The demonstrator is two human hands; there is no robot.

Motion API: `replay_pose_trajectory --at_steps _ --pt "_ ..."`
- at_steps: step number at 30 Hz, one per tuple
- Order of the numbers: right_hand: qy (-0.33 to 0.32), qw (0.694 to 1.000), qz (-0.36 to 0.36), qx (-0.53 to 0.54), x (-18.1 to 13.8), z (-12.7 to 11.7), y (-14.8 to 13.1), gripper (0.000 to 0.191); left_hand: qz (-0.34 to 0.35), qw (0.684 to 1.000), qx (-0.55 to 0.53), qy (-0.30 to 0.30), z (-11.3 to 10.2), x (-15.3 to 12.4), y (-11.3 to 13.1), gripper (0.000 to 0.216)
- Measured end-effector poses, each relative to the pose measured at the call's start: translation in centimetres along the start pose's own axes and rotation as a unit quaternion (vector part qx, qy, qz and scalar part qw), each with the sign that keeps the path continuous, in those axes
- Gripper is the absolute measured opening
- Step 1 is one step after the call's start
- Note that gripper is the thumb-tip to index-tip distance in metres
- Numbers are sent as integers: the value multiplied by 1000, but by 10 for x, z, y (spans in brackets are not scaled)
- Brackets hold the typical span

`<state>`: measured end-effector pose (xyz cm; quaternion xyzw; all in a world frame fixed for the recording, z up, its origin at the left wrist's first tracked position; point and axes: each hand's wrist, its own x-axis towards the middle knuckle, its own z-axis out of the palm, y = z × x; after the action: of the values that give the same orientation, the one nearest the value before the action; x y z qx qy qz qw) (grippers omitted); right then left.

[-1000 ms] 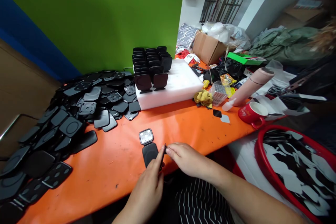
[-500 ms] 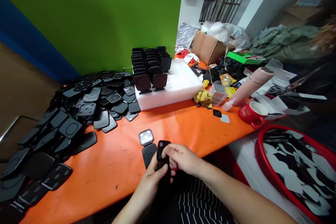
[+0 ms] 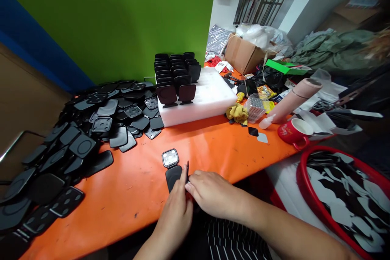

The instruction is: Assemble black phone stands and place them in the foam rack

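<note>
Near the table's front edge, my left hand (image 3: 178, 205) is closed around a black folding pad (image 3: 187, 167), turned so that only its thin edge shows. My right hand (image 3: 210, 193) presses against the same pad from the right, fingers curled; what lies under its fingertips is hidden. Just beyond my left hand lies another folding pad (image 3: 173, 176), opened flat. Its upper panel is pale inside, with several round spots, and my left fingers partly cover its dark lower panel.
Loose black pads (image 3: 82, 146) are heaped at left. A white foam block (image 3: 207, 101) carries rows of upright black pads (image 3: 167, 94). To the right are a yellow cloth (image 3: 237, 113), a red mug (image 3: 294, 132), a pink bottle (image 3: 295, 99) and a red tub (image 3: 301, 174) of cut pieces.
The held pad has turned from showing its broad face to edge-on. My right hand has shifted slightly left and down against it, and my left fingers have straightened along its side.
</note>
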<state>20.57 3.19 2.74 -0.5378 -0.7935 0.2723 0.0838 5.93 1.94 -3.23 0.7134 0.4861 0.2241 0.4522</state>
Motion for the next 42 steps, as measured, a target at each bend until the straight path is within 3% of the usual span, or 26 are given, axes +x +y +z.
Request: replay_pose_trajectory --at_steps 10,17,19,23,26,32,37,40,42 --pt "28 985 74 156 6 20 12 25 -11 997 70 -20 -5 -3 2 56" --pt "49 961 75 260 7 30 15 29 -44 999 -16 -9 -5 0 0 50" --pt "38 936 65 343 8 32 16 30 -70 992 -108 1 -6 2 -1 49" --pt "-8 821 89 564 12 32 23 39 -164 937 -308 -9 -14 6 -1 50" --pt "-18 784 126 608 12 27 25 37 -197 929 -314 -14 -23 6 0 50" --pt "-82 794 138 587 7 19 16 36 -24 997 -62 37 -35 0 6 32" --pt "-116 714 177 668 0 21 12 32 114 986 124 16 -45 -9 11 38" --pt "-132 666 181 712 -5 20 11 29 146 975 165 -15 -48 -15 12 46" --pt "-127 649 186 726 -6 20 9 29 154 972 176 -25 -47 -17 12 49"
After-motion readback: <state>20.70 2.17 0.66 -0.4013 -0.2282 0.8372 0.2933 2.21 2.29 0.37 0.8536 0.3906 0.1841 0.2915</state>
